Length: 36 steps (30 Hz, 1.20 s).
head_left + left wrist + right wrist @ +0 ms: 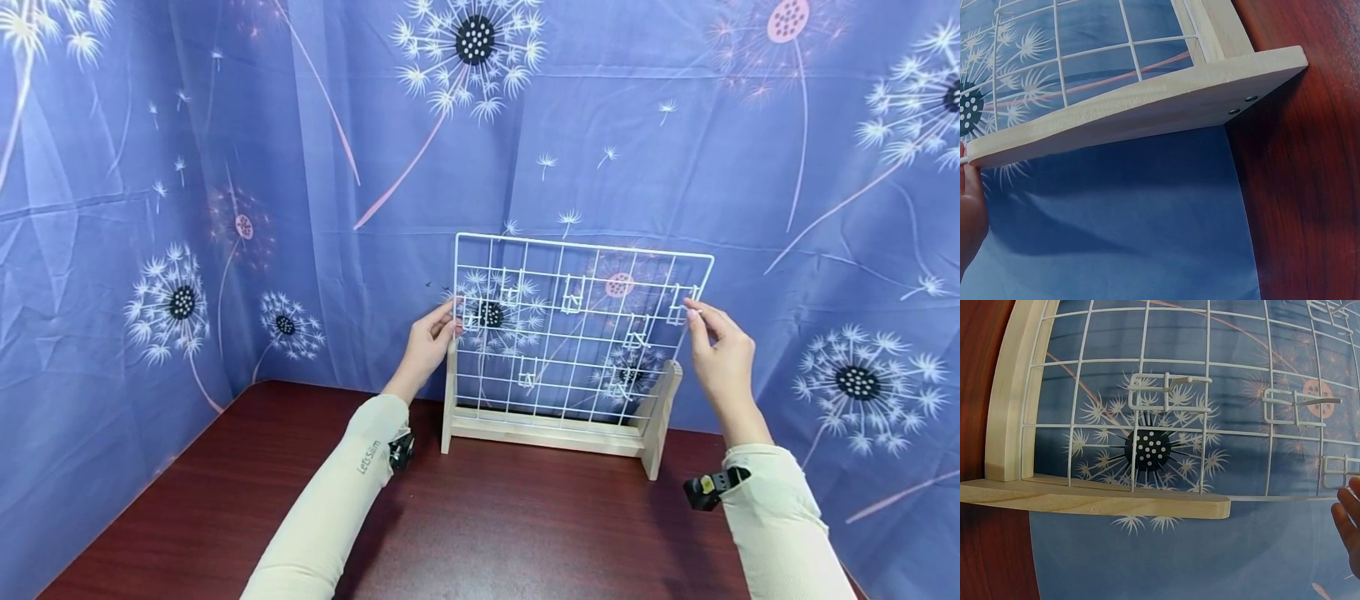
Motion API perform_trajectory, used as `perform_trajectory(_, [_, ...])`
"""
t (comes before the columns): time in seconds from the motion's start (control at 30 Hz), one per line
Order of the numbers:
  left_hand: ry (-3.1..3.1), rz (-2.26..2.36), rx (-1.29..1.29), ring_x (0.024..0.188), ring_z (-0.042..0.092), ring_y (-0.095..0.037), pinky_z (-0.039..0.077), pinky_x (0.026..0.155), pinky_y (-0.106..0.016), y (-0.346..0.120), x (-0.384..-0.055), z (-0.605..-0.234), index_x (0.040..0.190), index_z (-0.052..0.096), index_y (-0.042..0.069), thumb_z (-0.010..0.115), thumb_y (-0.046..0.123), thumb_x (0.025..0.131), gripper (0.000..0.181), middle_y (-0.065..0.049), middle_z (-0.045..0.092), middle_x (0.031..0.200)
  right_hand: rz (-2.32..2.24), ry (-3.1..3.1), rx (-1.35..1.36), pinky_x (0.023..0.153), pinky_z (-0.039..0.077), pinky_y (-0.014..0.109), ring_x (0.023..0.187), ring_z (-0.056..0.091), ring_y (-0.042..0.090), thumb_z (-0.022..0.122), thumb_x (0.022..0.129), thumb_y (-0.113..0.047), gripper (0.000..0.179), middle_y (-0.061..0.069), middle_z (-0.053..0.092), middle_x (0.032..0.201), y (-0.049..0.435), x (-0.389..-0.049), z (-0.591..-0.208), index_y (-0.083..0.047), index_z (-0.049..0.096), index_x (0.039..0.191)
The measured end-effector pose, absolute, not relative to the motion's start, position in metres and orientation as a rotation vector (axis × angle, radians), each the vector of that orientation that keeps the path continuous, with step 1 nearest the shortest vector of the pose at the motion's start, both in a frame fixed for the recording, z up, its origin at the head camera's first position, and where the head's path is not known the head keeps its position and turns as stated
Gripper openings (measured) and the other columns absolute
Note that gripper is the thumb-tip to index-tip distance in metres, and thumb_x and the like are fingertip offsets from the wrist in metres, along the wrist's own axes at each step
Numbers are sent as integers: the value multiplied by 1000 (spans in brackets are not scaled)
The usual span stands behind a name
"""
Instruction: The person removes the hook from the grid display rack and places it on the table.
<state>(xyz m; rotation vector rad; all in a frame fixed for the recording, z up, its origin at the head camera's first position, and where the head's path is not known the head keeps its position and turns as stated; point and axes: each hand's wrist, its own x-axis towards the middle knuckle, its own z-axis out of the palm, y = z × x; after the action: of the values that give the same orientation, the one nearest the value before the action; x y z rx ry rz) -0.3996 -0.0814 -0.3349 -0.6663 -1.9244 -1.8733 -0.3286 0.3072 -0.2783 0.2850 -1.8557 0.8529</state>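
A white wire grid panel (555,333) stands upright in a pale wooden stand (547,435). Several small white wire hooks (572,302) hang on it. My left hand (426,350) pinches the panel's left edge just above the stand's side post; only part of that hand shows in the left wrist view. On the opposite side, my right hand (722,354) holds the panel's right edge with thumb and fingers, close to a hook (677,314) near the upper corner. In the right wrist view its fingertips (1349,506) appear at the frame's edge, and their exact contact is cut off.
The stand rests at the back of a dark red-brown wooden table (480,517). A blue curtain (360,125) with dandelion prints hangs close behind the panel and along the left side. Each wrist wears a small black camera (401,451).
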Motion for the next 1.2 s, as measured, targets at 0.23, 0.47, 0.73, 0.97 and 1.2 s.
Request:
perform_trajectory(0.23, [-1934,-1844,-630,98,62,-38,53,89,-35,-80,-407,-341,140,52,8,49,-2,98,42,-25,62,104,834,-1818,259,71,39,-1,78,49,-22,61,95,-9,20,20,70,101,304,-330,-279,0,73,109])
perform_trajectory(0.47, [-1943,-1847,-625,98,63,-38,53,89,-33,-79,-406,-342,140,51,8,49,-2,98,43,-25,62,103,839,-1761,205,66,39,-2,73,49,-25,65,92,-10,18,17,71,99,302,-331,-276,-2,74,106])
perform_trajectory(0.73, [-1913,-1858,-642,98,62,-41,54,88,-36,-79,-406,-341,140,50,5,48,-4,98,43,-28,61,104,856,-1709,189,65,39,-2,74,52,-23,66,92,-13,18,14,71,100,300,-329,-272,-6,75,106])
perform_trajectory(0.97, [-1896,-1869,-660,95,63,-38,55,86,-32,-80,-401,-336,139,51,4,48,-7,97,43,-29,62,101,841,-1684,194,63,37,-1,70,50,-24,67,91,-13,17,13,72,99,298,-325,-268,-7,76,105])
perform_trajectory(1.2, [-1904,-1902,-687,100,58,-49,50,92,-49,-82,-385,-324,138,48,-4,46,-10,96,43,-37,58,104,837,-1681,194,62,36,-1,68,50,-22,69,90,-13,16,12,73,97,299,-323,-268,-9,77,103])
